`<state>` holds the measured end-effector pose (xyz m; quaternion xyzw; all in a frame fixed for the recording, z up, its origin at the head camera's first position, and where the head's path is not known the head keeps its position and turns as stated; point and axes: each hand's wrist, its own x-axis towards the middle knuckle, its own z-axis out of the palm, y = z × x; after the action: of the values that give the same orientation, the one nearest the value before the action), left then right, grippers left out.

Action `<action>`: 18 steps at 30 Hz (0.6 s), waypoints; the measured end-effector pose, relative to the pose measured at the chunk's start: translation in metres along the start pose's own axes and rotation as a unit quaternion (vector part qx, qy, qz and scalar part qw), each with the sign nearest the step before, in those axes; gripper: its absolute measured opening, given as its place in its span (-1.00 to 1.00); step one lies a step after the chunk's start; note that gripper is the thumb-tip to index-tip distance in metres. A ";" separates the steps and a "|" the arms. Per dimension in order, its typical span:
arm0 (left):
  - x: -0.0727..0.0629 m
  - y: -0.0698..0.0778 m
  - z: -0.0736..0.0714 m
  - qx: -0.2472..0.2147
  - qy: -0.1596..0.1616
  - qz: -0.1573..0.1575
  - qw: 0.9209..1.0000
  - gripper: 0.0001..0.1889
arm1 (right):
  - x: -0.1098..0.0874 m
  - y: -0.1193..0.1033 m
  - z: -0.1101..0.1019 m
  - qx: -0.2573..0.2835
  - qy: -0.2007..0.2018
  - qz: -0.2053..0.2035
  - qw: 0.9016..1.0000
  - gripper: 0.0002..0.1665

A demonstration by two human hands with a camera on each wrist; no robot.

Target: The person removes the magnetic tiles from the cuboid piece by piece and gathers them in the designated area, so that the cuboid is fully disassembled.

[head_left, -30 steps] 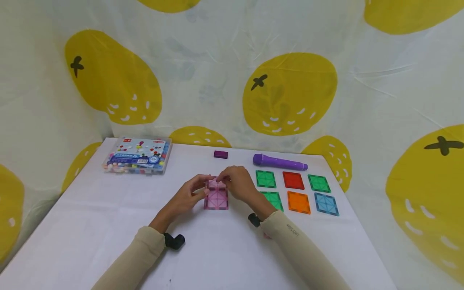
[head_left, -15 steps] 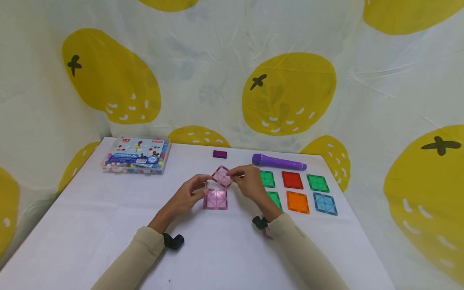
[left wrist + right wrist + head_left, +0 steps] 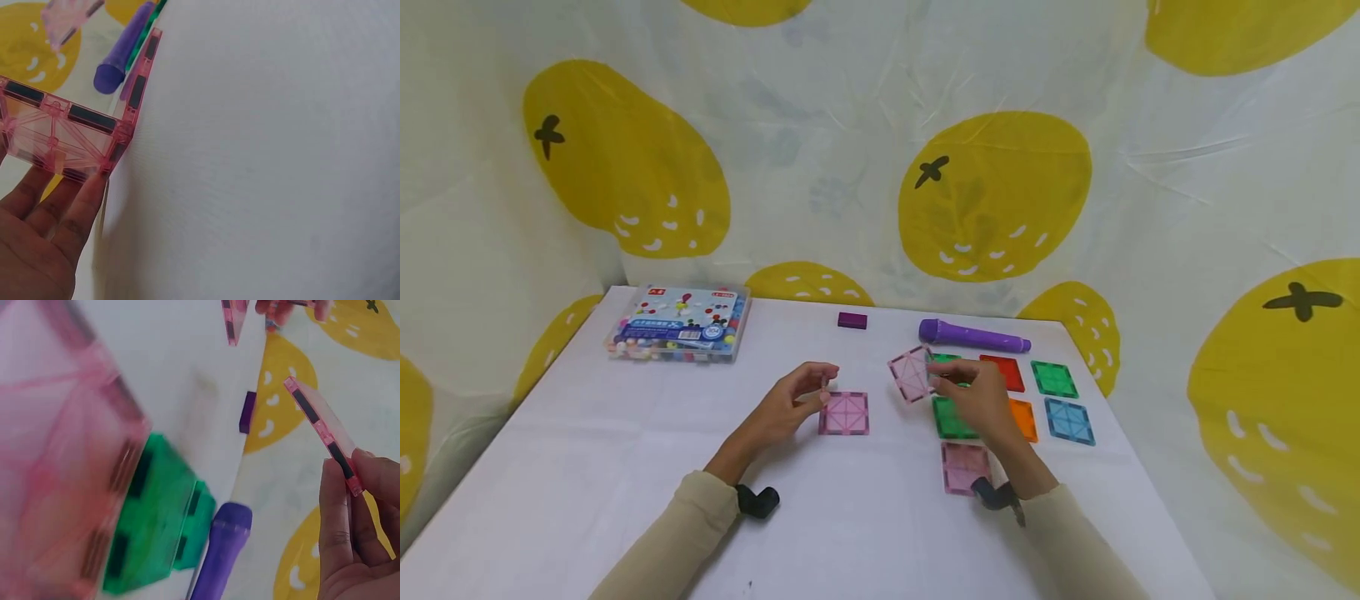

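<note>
A pink magnetic tile (image 3: 846, 414) lies flat on the white table. My left hand (image 3: 781, 408) pinches a second pink tile (image 3: 56, 134), which stands on edge along the flat one's left side and shows nearly edge-on in the head view. Raised above the table, a third pink tile (image 3: 911, 374) is pinched by its right corner between the thumb and fingers of my right hand (image 3: 981, 400). The right wrist view shows that raised tile (image 3: 322, 434) from its edge. Another pink tile (image 3: 964, 468) lies under my right wrist, partly covered by the black wrist camera.
Right of centre lie flat tiles: green (image 3: 953, 419), red (image 3: 1011, 374), orange (image 3: 1024, 419), blue (image 3: 1070, 421) and another green (image 3: 1054, 379). Behind them is a purple toy microphone (image 3: 973, 335). A small purple block (image 3: 852, 321) and a clear box of beads (image 3: 677, 323) stand at the back.
My right hand has drawn the third pink tile away from beside the left hand, rightward into the air. The left hand has stayed in place, and the pink tile under the right wrist has come into view.
</note>
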<state>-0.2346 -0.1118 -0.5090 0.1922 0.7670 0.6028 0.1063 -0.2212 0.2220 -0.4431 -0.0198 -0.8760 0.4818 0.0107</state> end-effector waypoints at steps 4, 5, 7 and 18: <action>0.000 0.000 0.000 0.001 -0.001 0.000 1.000 -0.49 | -0.016 0.014 -0.022 0.010 0.019 0.025 0.999 -0.74; 0.000 0.000 0.000 0.001 -0.001 0.000 1.000 -0.50 | -0.020 0.017 -0.028 0.013 0.022 0.031 0.999 -0.73; 0.000 0.000 -0.001 0.004 -0.002 0.001 1.000 -0.50 | -0.029 0.024 -0.039 0.019 0.027 0.046 0.998 -0.71; 0.000 0.000 -0.001 -0.002 -0.003 0.002 1.000 -0.52 | -0.074 0.067 -0.081 0.013 0.040 0.158 0.986 -0.54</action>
<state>-0.2344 -0.1124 -0.5087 0.1954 0.7653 0.6038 0.1073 -0.1429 0.3234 -0.4562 -0.1773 -0.8544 0.4875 -0.0308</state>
